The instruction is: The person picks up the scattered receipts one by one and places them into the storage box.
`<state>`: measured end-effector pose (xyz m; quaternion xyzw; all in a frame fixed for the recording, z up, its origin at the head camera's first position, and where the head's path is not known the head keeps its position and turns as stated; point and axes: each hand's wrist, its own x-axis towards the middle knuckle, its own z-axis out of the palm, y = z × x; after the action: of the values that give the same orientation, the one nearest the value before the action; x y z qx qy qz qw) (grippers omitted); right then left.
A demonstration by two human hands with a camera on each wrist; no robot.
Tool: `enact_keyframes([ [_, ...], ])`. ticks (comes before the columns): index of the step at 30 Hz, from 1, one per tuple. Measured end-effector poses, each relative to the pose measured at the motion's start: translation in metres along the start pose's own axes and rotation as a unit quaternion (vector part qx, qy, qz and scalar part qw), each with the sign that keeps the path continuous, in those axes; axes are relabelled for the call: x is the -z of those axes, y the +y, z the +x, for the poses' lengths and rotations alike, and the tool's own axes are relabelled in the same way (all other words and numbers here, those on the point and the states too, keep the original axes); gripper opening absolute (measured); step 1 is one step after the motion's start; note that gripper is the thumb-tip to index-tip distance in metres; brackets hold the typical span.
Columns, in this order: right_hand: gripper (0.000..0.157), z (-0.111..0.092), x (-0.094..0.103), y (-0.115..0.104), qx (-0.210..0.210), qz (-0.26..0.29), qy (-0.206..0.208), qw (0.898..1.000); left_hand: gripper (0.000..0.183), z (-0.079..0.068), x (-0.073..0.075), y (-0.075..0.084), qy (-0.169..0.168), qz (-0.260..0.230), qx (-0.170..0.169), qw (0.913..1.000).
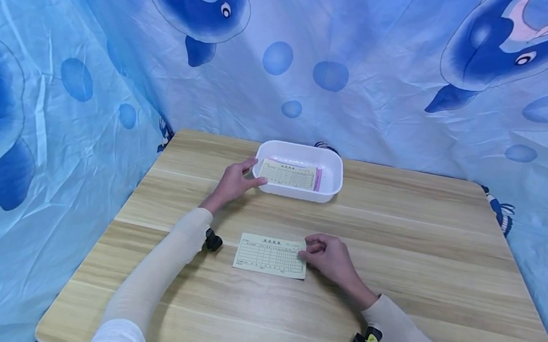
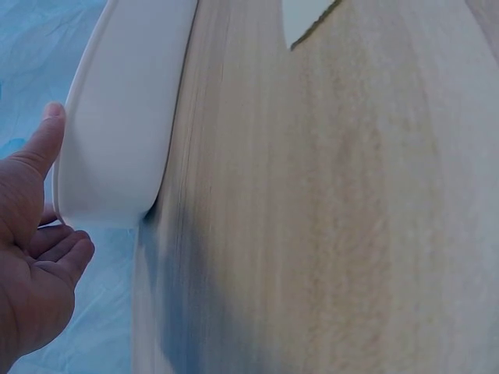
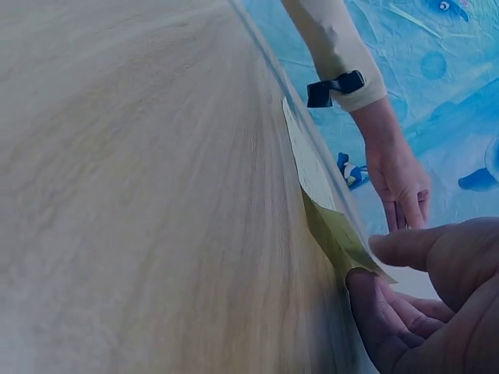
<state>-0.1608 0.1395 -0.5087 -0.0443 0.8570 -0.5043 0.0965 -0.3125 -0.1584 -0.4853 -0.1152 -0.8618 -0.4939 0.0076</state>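
A white plastic basin (image 1: 296, 194) stands at the back of the table, and my left hand (image 1: 235, 181) grips its left end. In the left wrist view the thumb lies against the basin's wall (image 2: 125, 117) and the fingers are curled at the rim. Inside the basin lies a printed receipt slip (image 1: 285, 175), with a pink edge (image 1: 318, 180) showing beside it. Nearer to me is another pale green receipt slip (image 1: 269, 255). My right hand (image 1: 332, 258) pinches its right edge between thumb and fingers; there the paper bends up, its yellowish underside (image 3: 339, 234) showing.
The wooden table (image 1: 420, 232) reaches back to a blue curtain (image 1: 380, 126) printed with dolphins, which also hangs along the left side. Black camera mounts (image 1: 213, 240) sit on both wrists over light sleeves.
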Motion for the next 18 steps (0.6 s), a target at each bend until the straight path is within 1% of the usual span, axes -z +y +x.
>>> enact_keyframes([
  [8,0.020,-0.002,0.002,-0.004,0.011,-0.007,-0.006,1.000,0.081,0.001,-0.001,0.001,-0.001,0.002,-0.002,1.0000],
  [12,0.013,-0.002,0.005,-0.003,0.028,-0.006,-0.008,1.000,0.081,0.001,-0.001,0.001,0.001,0.003,-0.003,1.0000],
  [18,0.011,-0.001,0.011,-0.001,0.050,0.004,-0.006,0.999,0.080,0.000,-0.001,0.002,0.005,0.007,-0.005,1.0000],
])
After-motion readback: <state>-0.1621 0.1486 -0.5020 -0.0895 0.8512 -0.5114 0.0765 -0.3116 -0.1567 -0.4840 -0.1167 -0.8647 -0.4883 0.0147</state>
